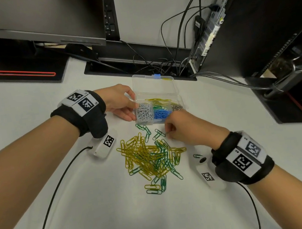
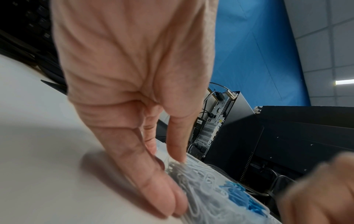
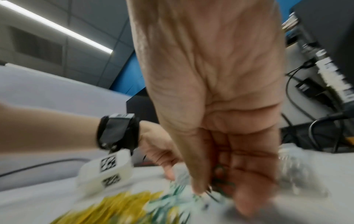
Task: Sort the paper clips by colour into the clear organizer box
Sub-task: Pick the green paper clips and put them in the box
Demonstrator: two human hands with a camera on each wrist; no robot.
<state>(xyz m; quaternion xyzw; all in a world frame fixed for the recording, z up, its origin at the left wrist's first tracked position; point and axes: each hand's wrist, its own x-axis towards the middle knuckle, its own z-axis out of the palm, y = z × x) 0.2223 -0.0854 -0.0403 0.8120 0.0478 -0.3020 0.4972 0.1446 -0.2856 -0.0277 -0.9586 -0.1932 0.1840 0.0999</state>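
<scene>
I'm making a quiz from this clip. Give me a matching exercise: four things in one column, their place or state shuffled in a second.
Things:
1. white clips
2. blue clips
3. yellow clips
4. left hand

Places or states:
A. loose pile on the desk
B. steadying the organizer box at its side
C. near-left compartment
D. compartment right of the white ones

Pairs: 1-C, 2-D, 3-A, 4-B
</scene>
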